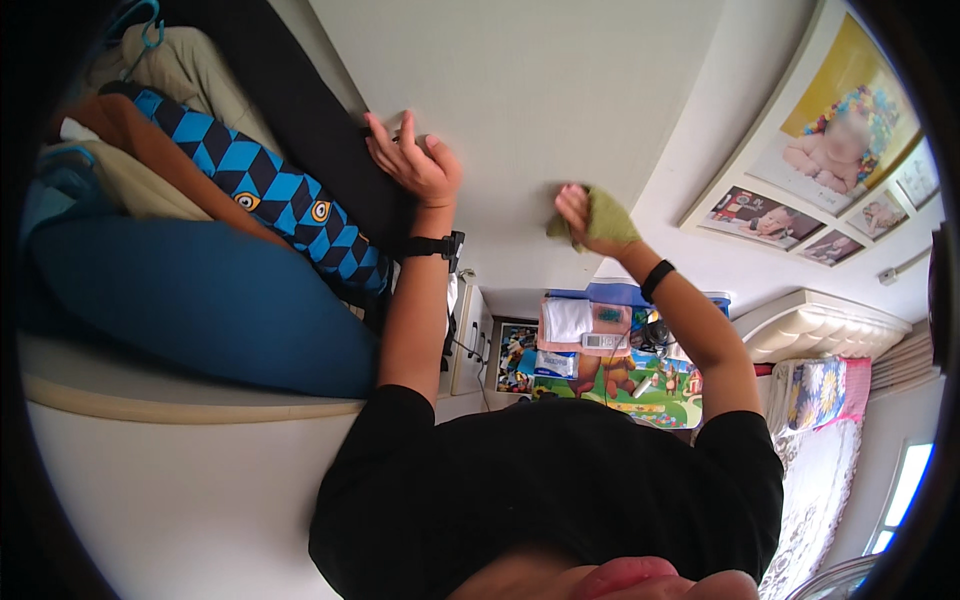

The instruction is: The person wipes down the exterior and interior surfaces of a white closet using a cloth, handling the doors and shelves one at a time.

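Note:
A pale, flat door panel point(530, 90) fills the upper middle of the head view. Against its surface my right hand point(574, 208) presses a green cloth point(612, 220), which wraps over the back of the hand and hangs below the fingers. My left hand point(418, 168) is at the panel's left edge, its fingers spread and nothing in them. Whether its fingertips touch the panel I cannot tell. A black band sits on each wrist.
Left of the panel, an open wardrobe holds hanging clothes point(130, 270) above a shelf edge point(190, 408). A framed photo collage point(695, 205) hangs on the right wall. Lower down are a colourful mat point(655, 385), a padded headboard point(820, 325) and folded bedding point(815, 390).

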Available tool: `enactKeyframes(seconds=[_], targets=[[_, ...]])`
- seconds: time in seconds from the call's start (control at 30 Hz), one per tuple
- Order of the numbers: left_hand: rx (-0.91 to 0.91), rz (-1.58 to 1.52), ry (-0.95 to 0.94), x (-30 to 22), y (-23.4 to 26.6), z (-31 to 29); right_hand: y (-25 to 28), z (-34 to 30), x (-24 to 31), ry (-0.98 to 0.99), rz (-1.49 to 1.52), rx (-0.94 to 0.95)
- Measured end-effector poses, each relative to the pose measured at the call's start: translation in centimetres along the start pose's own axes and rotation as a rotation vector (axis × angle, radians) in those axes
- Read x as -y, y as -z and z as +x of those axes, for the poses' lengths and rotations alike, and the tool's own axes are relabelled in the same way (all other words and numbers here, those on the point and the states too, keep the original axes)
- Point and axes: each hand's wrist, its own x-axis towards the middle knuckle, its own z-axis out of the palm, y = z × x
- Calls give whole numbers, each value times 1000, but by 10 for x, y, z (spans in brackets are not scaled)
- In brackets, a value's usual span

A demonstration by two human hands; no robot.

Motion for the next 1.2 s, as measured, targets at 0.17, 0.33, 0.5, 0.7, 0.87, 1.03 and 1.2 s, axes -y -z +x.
enactKeyframes(seconds=[0.17, 0.33, 0.5, 0.7, 0.87, 1.03, 1.2], targets=[[-11, 2, -18, 0, 0, 1, 133, 113, -68, -89, 37, -322], [30, 54, 25, 0, 2, 1, 264, 231, -119, -59, -308, -532], [63, -395, -63, -74, 2, -4, 300, 249, -122, -136, -331, -536], [212, -635, -224, -185, 17, 50, 263, 237, -66, -173, 131, -462], [469, -265, 159, -190, -36, 44, 247, 212, -58, -143, 460, -466], [206, -167, 164, -153, -45, 114, 283, 184, -62, -161, 476, -556], [-53, -193, 80, -80, -42, 212, 266, 162, -91, -219, -207, -675]])
